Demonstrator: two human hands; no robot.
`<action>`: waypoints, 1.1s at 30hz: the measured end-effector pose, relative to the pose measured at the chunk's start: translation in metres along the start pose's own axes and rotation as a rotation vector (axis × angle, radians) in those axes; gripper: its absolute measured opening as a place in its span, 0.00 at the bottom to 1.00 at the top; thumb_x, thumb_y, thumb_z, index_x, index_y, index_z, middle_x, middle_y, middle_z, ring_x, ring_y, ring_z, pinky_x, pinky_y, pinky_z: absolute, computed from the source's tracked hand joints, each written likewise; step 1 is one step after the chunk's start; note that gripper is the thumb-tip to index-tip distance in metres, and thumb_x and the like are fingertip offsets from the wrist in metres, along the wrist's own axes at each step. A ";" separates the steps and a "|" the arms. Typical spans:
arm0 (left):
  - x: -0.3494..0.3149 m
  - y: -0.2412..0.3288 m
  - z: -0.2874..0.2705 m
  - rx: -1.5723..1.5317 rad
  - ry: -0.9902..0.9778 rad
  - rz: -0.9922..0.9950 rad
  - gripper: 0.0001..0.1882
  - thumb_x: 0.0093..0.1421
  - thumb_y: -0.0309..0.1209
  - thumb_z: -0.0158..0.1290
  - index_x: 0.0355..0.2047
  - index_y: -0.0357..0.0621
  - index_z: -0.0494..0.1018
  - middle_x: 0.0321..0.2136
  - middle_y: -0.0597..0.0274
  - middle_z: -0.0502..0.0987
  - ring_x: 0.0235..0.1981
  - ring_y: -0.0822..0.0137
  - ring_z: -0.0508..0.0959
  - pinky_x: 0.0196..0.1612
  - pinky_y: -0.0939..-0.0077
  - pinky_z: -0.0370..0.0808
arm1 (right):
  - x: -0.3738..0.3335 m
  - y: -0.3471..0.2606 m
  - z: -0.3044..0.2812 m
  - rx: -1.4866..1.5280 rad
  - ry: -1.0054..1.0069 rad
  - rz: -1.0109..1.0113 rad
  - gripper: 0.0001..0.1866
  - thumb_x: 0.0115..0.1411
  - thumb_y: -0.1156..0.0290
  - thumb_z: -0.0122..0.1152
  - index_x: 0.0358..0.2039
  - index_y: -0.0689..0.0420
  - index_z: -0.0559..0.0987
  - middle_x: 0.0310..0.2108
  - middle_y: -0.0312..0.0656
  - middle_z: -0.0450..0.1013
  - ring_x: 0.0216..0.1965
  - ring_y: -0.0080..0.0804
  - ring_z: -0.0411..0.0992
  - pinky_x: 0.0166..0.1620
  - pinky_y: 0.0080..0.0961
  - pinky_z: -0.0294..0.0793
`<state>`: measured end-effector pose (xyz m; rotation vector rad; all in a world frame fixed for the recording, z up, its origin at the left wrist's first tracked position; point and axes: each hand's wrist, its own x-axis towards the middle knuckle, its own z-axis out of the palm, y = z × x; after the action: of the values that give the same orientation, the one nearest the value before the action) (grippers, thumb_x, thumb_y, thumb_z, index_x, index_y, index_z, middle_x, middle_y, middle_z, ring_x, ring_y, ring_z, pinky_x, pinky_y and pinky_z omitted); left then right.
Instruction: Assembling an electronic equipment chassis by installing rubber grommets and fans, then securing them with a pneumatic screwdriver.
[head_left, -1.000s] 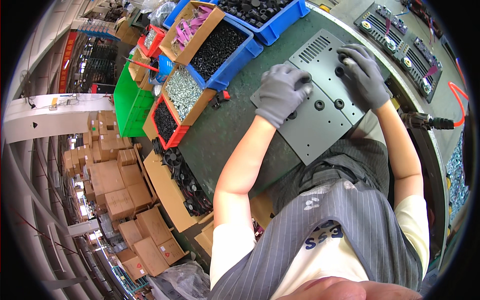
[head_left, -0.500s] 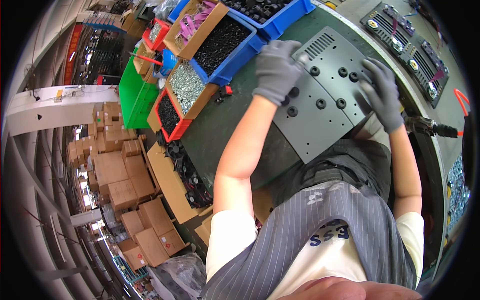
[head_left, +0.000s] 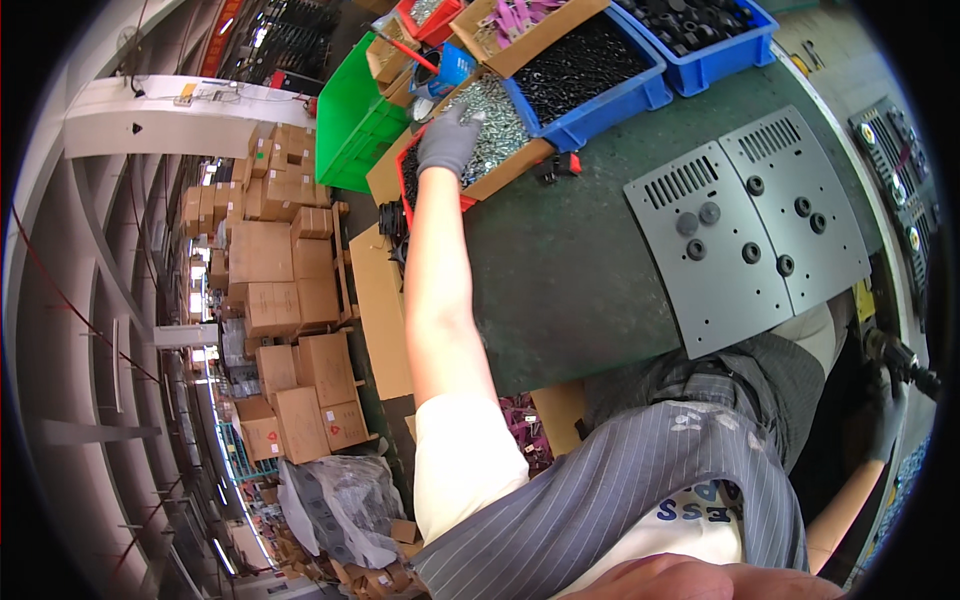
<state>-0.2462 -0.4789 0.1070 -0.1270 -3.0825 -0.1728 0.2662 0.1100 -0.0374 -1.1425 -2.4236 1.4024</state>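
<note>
Moved since the earlier frame: both hands, from the plates. The left hand now lies at a tray of fasteners; the right hand is low by a power tool. The view has swung, so the plates sit further right in it. Clock positions refer to the whole view.

Left hand, grey-gloved: 12 o'clock, arm outstretched, fingers bent at the near-left edge of the silver fasteners in a cardboard tray; whether anything is grasped cannot be told.

Right hand, gloved, blurred: between 3 and 4 o'clock, just below the power tool; whether it grips or is released cannot be told.

Left plate and right plate, grey metal, slotted at the far end: between 2 and 3 o'clock, flat, side by side on the dark green surface. Black rings: two on the left plate, four on the right. Dark discs: two, left plate.

Nearer blue bin, black small parts: 1 o'clock. Further blue bin, larger black parts: 1 o'clock, beyond it.

Black-and-red item: 1 o'clock, beside the tray.

Green crate: 11 o'clock. Stacked cartons: 9 o'clock.
</note>
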 end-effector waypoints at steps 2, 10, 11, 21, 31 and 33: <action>0.010 -0.008 0.025 -0.003 -0.060 0.023 0.29 0.57 0.53 0.48 0.55 0.51 0.68 0.52 0.47 0.69 0.54 0.51 0.68 0.56 0.62 0.65 | 0.002 -0.017 0.001 0.199 -0.040 0.266 0.21 0.50 0.81 0.51 0.47 0.57 0.73 0.37 0.48 0.72 0.39 0.44 0.71 0.43 0.27 0.70; -0.002 0.012 0.023 -0.029 -0.319 0.117 0.33 0.58 0.54 0.46 0.55 0.43 0.65 0.53 0.41 0.67 0.55 0.47 0.67 0.58 0.61 0.62 | 0.015 -0.005 0.013 0.264 0.111 -0.228 0.19 0.60 0.75 0.52 0.52 0.66 0.70 0.46 0.42 0.71 0.46 0.27 0.69 0.47 0.21 0.70; -0.002 0.008 0.027 -0.011 -0.260 0.147 0.31 0.56 0.50 0.48 0.54 0.42 0.66 0.50 0.40 0.70 0.52 0.46 0.70 0.56 0.61 0.64 | 0.017 -0.006 0.014 0.279 0.081 -0.246 0.21 0.58 0.75 0.54 0.53 0.65 0.69 0.47 0.41 0.70 0.47 0.29 0.69 0.49 0.23 0.69; 0.028 -0.016 0.033 -0.684 -0.316 -0.231 0.12 0.57 0.32 0.43 0.37 0.41 0.72 0.27 0.55 0.73 0.25 0.67 0.74 0.23 0.74 0.70 | 0.037 0.007 0.018 0.415 -0.183 -0.152 0.20 0.58 0.79 0.56 0.52 0.65 0.69 0.48 0.41 0.71 0.47 0.26 0.69 0.53 0.22 0.66; 0.024 -0.030 0.024 -1.598 -0.248 -0.501 0.07 0.62 0.29 0.43 0.38 0.41 0.67 0.27 0.60 0.70 0.20 0.75 0.66 0.13 0.86 0.57 | 0.039 0.036 0.020 0.406 -0.134 -0.234 0.23 0.57 0.83 0.52 0.55 0.66 0.66 0.51 0.44 0.70 0.53 0.31 0.67 0.57 0.25 0.62; 0.023 -0.028 0.022 -1.600 -0.232 -0.542 0.06 0.62 0.28 0.43 0.37 0.42 0.67 0.26 0.62 0.70 0.20 0.76 0.66 0.13 0.87 0.57 | 0.045 0.049 0.017 0.365 -0.122 -0.240 0.24 0.57 0.83 0.52 0.56 0.66 0.66 0.51 0.44 0.70 0.53 0.31 0.67 0.58 0.26 0.62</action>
<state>-0.2723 -0.5024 0.0831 0.6425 -2.1552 -2.5469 0.2543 0.1421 -0.0971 -0.6776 -2.1600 1.7749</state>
